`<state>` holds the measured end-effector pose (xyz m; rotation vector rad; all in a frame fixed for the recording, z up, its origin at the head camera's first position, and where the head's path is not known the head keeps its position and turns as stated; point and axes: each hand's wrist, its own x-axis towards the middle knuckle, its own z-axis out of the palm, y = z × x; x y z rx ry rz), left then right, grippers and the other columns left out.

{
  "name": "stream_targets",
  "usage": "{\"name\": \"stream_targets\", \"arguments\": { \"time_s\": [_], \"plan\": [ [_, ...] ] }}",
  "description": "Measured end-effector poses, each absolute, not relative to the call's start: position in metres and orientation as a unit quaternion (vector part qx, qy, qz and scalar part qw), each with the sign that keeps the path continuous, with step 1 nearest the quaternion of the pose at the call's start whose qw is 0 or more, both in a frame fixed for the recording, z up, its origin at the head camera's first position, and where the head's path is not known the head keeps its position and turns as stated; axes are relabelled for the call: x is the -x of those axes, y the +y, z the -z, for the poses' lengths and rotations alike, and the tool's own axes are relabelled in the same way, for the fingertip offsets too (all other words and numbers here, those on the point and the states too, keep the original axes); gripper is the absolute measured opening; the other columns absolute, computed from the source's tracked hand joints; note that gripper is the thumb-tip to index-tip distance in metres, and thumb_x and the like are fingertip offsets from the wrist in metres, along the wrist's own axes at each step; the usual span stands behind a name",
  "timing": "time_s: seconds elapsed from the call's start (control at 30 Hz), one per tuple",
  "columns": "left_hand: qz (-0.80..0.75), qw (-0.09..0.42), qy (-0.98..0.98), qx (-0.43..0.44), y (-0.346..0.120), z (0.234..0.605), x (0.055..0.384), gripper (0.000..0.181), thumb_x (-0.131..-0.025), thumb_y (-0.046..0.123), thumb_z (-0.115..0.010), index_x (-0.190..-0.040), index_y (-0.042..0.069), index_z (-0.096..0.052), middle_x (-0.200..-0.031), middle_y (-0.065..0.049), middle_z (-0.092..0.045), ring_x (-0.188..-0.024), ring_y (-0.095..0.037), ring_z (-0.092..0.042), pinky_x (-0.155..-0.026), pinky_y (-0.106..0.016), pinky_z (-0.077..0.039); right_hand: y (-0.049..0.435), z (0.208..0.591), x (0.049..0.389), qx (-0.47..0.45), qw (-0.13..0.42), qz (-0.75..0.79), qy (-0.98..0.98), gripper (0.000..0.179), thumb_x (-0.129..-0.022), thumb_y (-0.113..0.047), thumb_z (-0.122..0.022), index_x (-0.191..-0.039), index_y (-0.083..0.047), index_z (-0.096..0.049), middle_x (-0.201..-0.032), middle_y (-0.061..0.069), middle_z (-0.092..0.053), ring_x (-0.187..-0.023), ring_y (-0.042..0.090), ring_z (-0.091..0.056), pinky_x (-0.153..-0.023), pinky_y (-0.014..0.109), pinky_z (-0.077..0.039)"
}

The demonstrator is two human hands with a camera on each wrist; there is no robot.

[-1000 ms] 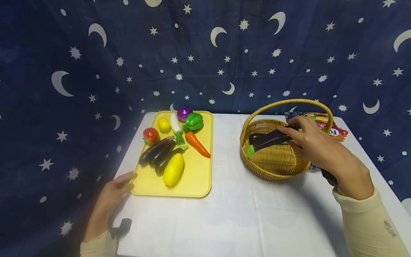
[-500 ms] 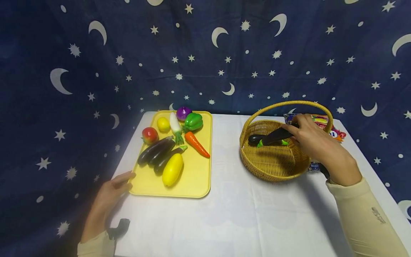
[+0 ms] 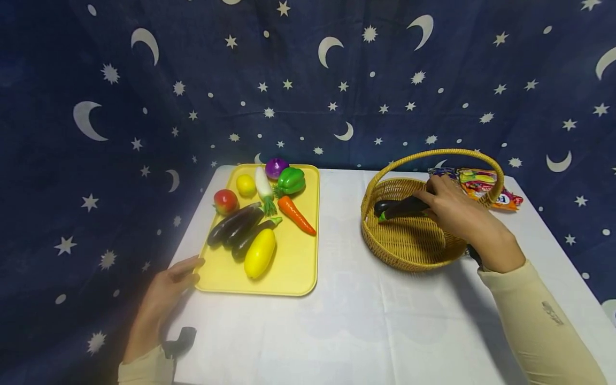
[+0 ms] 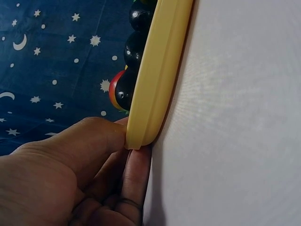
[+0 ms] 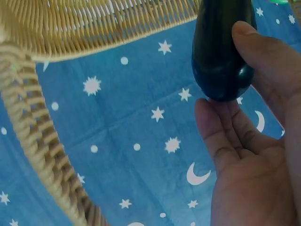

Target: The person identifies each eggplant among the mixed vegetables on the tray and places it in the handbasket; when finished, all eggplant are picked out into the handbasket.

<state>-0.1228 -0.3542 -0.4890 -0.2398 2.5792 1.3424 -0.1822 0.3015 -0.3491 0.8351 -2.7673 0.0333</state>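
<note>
With its thumb and fingers, my right hand (image 3: 457, 211) grips the thick end of a dark purple eggplant (image 3: 408, 207). The eggplant lies slanted inside the wicker basket (image 3: 397, 260), its green stem end pointing left. Partly hidden behind it in the basket is another eggplant (image 3: 382, 206). In the right wrist view the held eggplant (image 5: 218, 56) shows its rounded end between thumb and fingers. On the other side, my left hand (image 3: 166, 286) pinches the near left corner of the yellow tray (image 3: 291, 267); the left wrist view shows the thumb at the tray's rim (image 4: 153, 89) and a finger underneath.
On the tray lie several eggplants (image 3: 236, 227), a yellow oval fruit (image 3: 260, 254), a carrot (image 3: 295, 215), a green pepper (image 3: 291, 181), a white radish (image 3: 264, 187), a purple onion (image 3: 276, 168), a lemon (image 3: 246, 185) and a red fruit (image 3: 225, 202). Bright packets (image 3: 486, 184) lie behind the basket.
My right hand has moved a little left and lower into the basket, bringing the eggplant down beside the other one. The left hand keeps its place at the tray corner.
</note>
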Motion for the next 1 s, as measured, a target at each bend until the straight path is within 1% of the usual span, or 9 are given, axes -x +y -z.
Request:
{"name": "stream_targets", "arguments": {
  "time_s": [0.1,0.23,0.3,0.43,0.53,0.67,0.73,0.87,1.0],
  "plan": [
    [-0.456,0.111,0.879,0.081,-0.354,0.490,0.122,0.053,-0.103,0.029,-0.071,-0.151,0.011,-0.060,-0.165,-0.015,-0.048,-0.159,-0.044,-0.036,-0.132,-0.065,-0.026,0.300,0.352,0.185,-0.280,0.114,-0.003,-0.953,0.047,-0.084,0.001,-0.086,-0.128,-0.007,-0.072,-0.104,0.016,-0.053,-0.097,0.035,-0.051,-0.081,0.049,-0.051],
    [-0.457,0.118,0.877,0.091,-0.354,0.490,0.122,0.054,-0.103,0.033,-0.071,-0.151,0.013,-0.060,-0.166,-0.014,-0.046,-0.161,-0.045,-0.033,-0.132,-0.066,-0.022,0.297,0.355,0.189,-0.273,0.104,0.010,-0.956,0.043,-0.086,-0.007,-0.088,-0.126,-0.006,-0.072,-0.102,0.015,-0.054,-0.094,0.033,-0.053,-0.073,0.046,-0.051],
    [-0.462,0.118,0.874,0.090,-0.353,0.490,0.121,0.054,-0.103,0.032,-0.071,-0.152,0.012,-0.060,-0.166,-0.015,-0.046,-0.161,-0.045,-0.032,-0.133,-0.066,-0.022,0.297,0.356,0.191,-0.269,0.097,0.017,-0.958,0.041,-0.086,-0.009,-0.088,-0.123,-0.007,-0.072,-0.101,0.014,-0.054,-0.093,0.032,-0.054,-0.071,0.045,-0.051],
    [-0.461,0.117,0.875,0.095,-0.352,0.490,0.121,0.054,-0.103,0.030,-0.071,-0.152,0.012,-0.059,-0.166,-0.014,-0.047,-0.160,-0.043,-0.035,-0.132,-0.064,-0.025,0.297,0.358,0.197,-0.263,0.081,0.029,-0.961,0.035,-0.088,-0.011,-0.087,-0.118,-0.007,-0.070,-0.099,0.014,-0.055,-0.092,0.033,-0.055,-0.069,0.046,-0.051],
    [-0.458,0.118,0.876,0.099,-0.352,0.489,0.121,0.054,-0.103,0.029,-0.072,-0.152,0.013,-0.059,-0.165,-0.014,-0.048,-0.160,-0.043,-0.036,-0.132,-0.065,-0.026,0.298,0.359,0.201,-0.257,0.061,0.033,-0.964,0.031,-0.089,-0.012,-0.086,-0.115,-0.006,-0.069,-0.098,0.015,-0.057,-0.092,0.035,-0.056,-0.071,0.049,-0.053],
    [-0.462,0.121,0.873,0.098,-0.352,0.489,0.122,0.053,-0.103,0.029,-0.071,-0.152,0.013,-0.059,-0.166,-0.015,-0.047,-0.160,-0.044,-0.034,-0.132,-0.066,-0.024,0.298,0.361,0.211,-0.244,0.006,0.047,-0.969,0.031,-0.091,-0.012,-0.084,-0.117,-0.005,-0.069,-0.102,0.018,-0.059,-0.097,0.038,-0.058,-0.077,0.055,-0.055],
    [-0.465,0.122,0.872,0.096,-0.352,0.488,0.122,0.053,-0.103,0.027,-0.071,-0.152,0.012,-0.059,-0.166,-0.015,-0.048,-0.160,-0.045,-0.034,-0.132,-0.066,-0.024,0.296,0.360,0.217,-0.239,-0.023,0.061,-0.969,0.033,-0.092,-0.011,-0.083,-0.120,-0.005,-0.069,-0.106,0.020,-0.060,-0.101,0.040,-0.059,-0.080,0.058,-0.057],
    [-0.464,0.117,0.873,0.090,-0.352,0.487,0.122,0.053,-0.103,0.027,-0.071,-0.152,0.010,-0.059,-0.164,-0.015,-0.050,-0.159,-0.043,-0.036,-0.131,-0.064,-0.028,0.290,0.357,0.227,-0.229,-0.064,0.080,-0.968,0.034,-0.093,-0.009,-0.081,-0.125,-0.003,-0.068,-0.114,0.025,-0.062,-0.108,0.042,-0.059,-0.085,0.061,-0.058],
    [-0.461,0.111,0.876,0.085,-0.353,0.488,0.123,0.052,-0.103,0.028,-0.071,-0.151,0.011,-0.060,-0.164,-0.014,-0.050,-0.159,-0.043,-0.038,-0.131,-0.063,-0.028,0.285,0.356,0.231,-0.200,-0.105,0.085,-0.971,0.037,-0.098,-0.006,-0.072,-0.134,-0.003,-0.065,-0.129,0.030,-0.061,-0.121,0.047,-0.058,-0.092,0.066,-0.058]
  ]
}}
